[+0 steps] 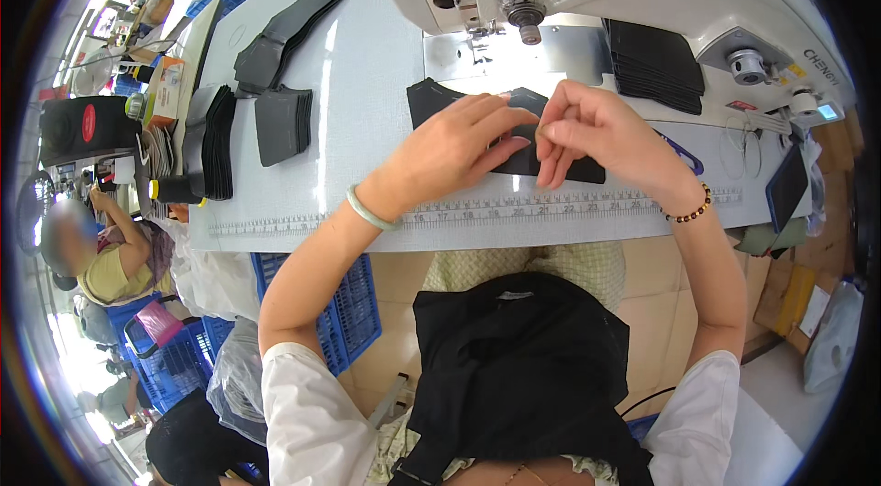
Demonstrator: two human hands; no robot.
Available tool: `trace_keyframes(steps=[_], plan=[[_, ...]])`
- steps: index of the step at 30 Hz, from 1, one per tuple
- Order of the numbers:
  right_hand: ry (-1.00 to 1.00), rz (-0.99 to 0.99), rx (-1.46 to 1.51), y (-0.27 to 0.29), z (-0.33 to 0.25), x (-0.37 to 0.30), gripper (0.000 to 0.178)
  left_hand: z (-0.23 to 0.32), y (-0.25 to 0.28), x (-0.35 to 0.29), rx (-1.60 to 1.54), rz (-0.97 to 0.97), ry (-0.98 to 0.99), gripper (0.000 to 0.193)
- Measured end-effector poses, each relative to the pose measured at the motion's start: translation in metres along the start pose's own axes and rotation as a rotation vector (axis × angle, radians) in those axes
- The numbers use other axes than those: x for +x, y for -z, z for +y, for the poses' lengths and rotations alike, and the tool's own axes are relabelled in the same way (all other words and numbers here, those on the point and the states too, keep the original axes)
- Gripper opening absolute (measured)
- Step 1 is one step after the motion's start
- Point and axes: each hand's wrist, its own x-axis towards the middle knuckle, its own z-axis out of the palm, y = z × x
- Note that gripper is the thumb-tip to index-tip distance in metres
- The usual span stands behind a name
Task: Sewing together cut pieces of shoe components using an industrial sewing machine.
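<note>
Black pieces of fabric or leather-like material (427,102) lie on the table in front of the sewing machine (525,13), partly covered by my hands. Over their left part is my left hand (463,137), its index finger and thumb apart and reaching toward the other hand. My right hand (587,130) is beside it, above the right part of the pieces. Its thumb and index finger are pinched together; whatever is between them is too small to make out. The fingertips of both hands are close together.
A stack of black pieces (653,64) lies by the machine's base. More dark stacks (284,123) are at left. A blue-handled tool (681,154) lies right of my right hand. A ruler strip (367,222) runs along the front edge. Another person (119,252) sits at far left.
</note>
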Motion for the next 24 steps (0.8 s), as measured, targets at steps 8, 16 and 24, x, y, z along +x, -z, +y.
trace_keyframes(steps=[8,16,24], plan=[[0.09,0.32,0.166,0.007,0.024,0.038,0.024,-0.012,0.006,0.004,-0.013,0.137,0.209,0.011],[0.133,0.434,-0.569,0.028,0.024,0.078,0.023,-0.022,-0.004,0.003,0.201,0.27,0.37,0.012],[0.067,0.431,-0.502,0.036,0.025,0.08,0.027,-0.017,-0.004,0.006,0.184,0.28,0.448,0.01]])
